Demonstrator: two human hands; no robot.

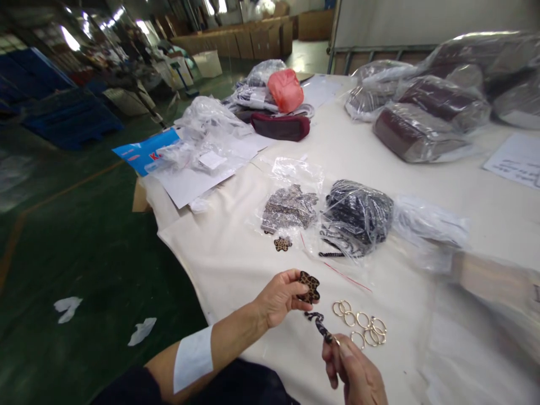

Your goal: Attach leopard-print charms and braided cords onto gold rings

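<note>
Between the thumb and fingers of my left hand [276,298] is a leopard-print charm [309,286] with a lobed outline. My right hand [358,371] pinches a short dark patterned cord [324,329], with a bit of a gold ring [336,341] showing at the fingertips. The cord's free end lies just below the charm; whether they are joined I cannot tell. Several loose gold rings [371,333] rest on the table beyond my right hand. Farther off, another leopard-print charm [282,243] lies by a clear bag of similar pieces [289,208].
A plastic bag of black cords [358,211] sits mid-table, with a thin red strip [348,277] before it. Plastic-wrapped maroon bags [415,132] stand at the back right. A dark red pouch [280,126] and plastic wrapping [211,121] lie back left. The table's left edge drops to green floor.
</note>
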